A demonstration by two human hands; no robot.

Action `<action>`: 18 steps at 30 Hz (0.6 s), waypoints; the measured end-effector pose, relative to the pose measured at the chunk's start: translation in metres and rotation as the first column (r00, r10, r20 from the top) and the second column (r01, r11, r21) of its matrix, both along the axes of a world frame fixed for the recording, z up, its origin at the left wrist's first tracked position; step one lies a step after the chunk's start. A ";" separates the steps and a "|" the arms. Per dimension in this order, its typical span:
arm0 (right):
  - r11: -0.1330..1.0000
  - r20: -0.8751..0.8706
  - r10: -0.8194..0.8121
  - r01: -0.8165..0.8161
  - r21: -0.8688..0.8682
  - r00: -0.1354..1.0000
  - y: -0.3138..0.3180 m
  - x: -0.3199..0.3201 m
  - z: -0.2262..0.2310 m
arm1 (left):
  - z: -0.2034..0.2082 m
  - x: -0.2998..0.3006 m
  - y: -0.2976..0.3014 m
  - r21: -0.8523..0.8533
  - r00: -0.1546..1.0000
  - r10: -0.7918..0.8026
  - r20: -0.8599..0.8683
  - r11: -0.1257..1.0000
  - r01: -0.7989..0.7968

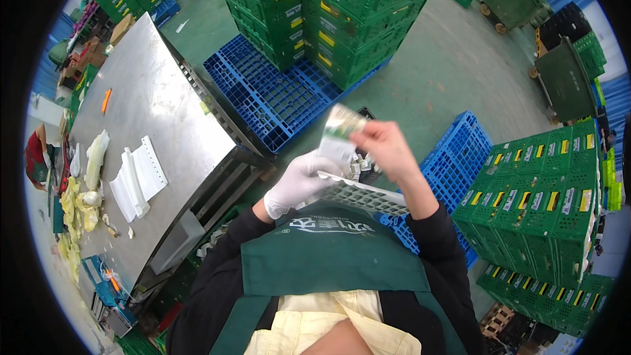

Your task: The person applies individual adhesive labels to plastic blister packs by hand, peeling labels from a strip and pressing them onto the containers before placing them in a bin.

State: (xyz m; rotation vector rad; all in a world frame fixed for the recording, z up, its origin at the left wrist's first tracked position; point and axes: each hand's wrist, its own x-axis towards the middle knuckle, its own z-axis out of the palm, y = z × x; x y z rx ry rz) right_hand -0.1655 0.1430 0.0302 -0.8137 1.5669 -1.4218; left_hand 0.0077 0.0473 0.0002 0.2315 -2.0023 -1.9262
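Right hand (388,148) bare, fingers pinching a label sheet (342,133) at chest height. Gloved left hand (296,184), fingers wrapped around a white tray (368,196) just below. Steel desk (164,112) on left.

One head-worn fisheye camera is looking steeply down from above, sitting close over the green apron (328,256) at six o'clock, with the steel table (158,112) stretching toward ten o'clock.
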 end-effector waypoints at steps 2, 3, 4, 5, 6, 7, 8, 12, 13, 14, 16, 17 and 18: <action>0.970 0.017 -0.241 0.241 0.014 0.970 -0.002 -0.025 -0.001 | -0.003 0.006 0.002 0.239 0.955 -0.090 0.281 0.971 0.022; 0.953 -0.078 -0.299 0.302 0.017 0.951 -0.002 -0.032 0.002 | -0.003 0.008 0.003 0.182 0.961 -0.053 0.270 0.983 0.003; 0.966 -0.072 -0.257 0.256 -0.027 0.964 -0.001 -0.029 0.002 | -0.003 0.009 0.004 0.125 0.967 -0.016 0.256 0.992 -0.017; 0.975 -0.069 -0.215 0.210 -0.071 0.974 0.003 -0.022 0.004 | -0.007 0.009 0.003 0.155 0.980 0.026 0.199 0.986 -0.058; 0.980 -0.071 -0.172 0.163 -0.112 0.983 0.007 -0.013 0.007 | -0.012 0.008 0.003 0.192 0.988 0.070 0.140 0.977 -0.096; 0.995 -0.199 -0.068 0.052 -0.087 0.978 0.009 -0.004 0.008 | -0.008 0.005 0.003 0.201 0.991 0.064 0.116 0.976 -0.086; 0.989 -0.183 -0.004 -0.023 -0.144 0.983 0.007 0.007 0.003 | -0.009 0.003 0.003 0.182 0.992 0.051 0.115 0.981 -0.071; 0.993 -0.629 -0.115 0.089 -0.074 0.768 -0.004 0.023 0.007 | -0.003 0.006 0.002 0.113 0.994 0.059 0.091 0.991 -0.070; 0.983 -0.637 -0.118 0.179 0.032 0.762 -0.002 0.017 0.011 | -0.001 0.007 0.002 0.091 0.993 0.077 0.089 0.992 -0.085; 0.954 -0.644 -0.119 0.267 0.137 0.755 0.000 0.011 0.016 | 0.000 0.008 0.001 0.068 0.992 0.096 0.087 0.992 -0.102; 0.969 -0.467 0.067 0.053 0.240 0.882 0.003 0.007 0.019 | -0.002 0.006 -0.002 0.047 0.996 0.054 0.064 0.997 -0.058; 0.989 -0.303 0.096 -0.057 0.135 0.948 0.002 0.009 0.004 | -0.001 0.003 -0.002 0.038 0.999 0.040 0.033 0.998 -0.041; 0.989 -0.134 0.147 -0.147 0.009 0.980 0.001 0.011 -0.004 | 0.001 0.001 -0.002 0.027 1.000 0.026 0.003 0.999 -0.026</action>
